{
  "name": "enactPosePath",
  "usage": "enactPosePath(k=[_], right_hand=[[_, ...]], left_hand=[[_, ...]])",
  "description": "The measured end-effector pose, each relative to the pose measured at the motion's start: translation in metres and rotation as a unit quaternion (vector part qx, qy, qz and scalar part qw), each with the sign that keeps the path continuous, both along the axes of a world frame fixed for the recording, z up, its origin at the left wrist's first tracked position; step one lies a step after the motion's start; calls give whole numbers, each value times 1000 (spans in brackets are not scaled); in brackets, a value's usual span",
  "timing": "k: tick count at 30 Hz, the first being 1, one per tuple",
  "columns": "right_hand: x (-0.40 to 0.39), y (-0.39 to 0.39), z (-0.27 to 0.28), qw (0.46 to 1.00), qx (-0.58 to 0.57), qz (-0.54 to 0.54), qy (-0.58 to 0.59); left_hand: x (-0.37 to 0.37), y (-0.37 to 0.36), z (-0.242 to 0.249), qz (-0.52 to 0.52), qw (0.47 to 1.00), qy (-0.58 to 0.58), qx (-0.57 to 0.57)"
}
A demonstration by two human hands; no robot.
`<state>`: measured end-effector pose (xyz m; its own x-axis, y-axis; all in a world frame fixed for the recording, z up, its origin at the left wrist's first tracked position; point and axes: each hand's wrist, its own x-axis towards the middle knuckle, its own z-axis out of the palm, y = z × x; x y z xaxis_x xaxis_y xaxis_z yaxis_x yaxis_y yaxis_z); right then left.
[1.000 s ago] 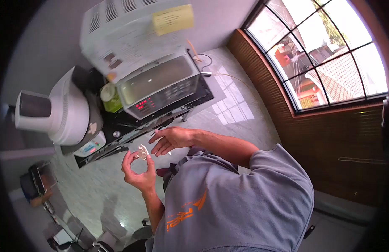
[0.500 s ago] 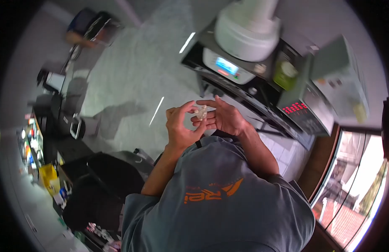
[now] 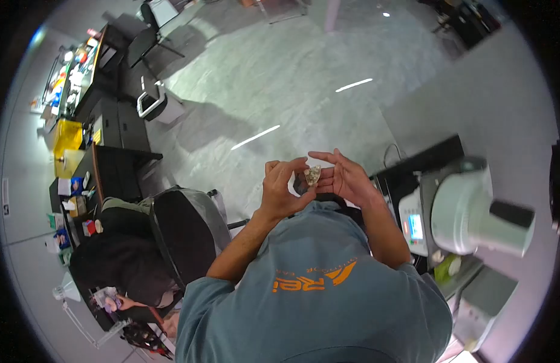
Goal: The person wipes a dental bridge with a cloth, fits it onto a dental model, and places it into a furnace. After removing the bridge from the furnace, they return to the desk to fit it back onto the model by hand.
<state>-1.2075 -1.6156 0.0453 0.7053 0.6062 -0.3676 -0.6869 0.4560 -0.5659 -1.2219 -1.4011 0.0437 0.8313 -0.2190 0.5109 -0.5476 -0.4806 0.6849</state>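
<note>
A small pale, knobbly object is between my two hands in front of my chest. My left hand has its thumb and index finger curved around the object's left side, with fingertips at its edge. On the other side, my right hand is palm up with fingers apart, and its fingers lie beside and behind the object. The object's exact make is too small to tell.
A white appliance with a lit display stands on a dark stand at the right. At the left are a black chair, a white-rimmed bin, a cluttered desk and a co-worker's hand.
The view has swung left, so the appliance has shifted down and right and the desks show more. The object has turned slightly between my hands.
</note>
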Motion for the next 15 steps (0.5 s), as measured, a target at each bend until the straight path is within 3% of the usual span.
enactPosePath(k=[7, 15], right_hand=[[212, 68, 24, 990, 7, 143, -23], [413, 188, 19, 981, 4, 189, -46]], left_hand=[[156, 62, 27, 111, 994, 7, -5], [327, 163, 10, 210, 977, -1, -38]])
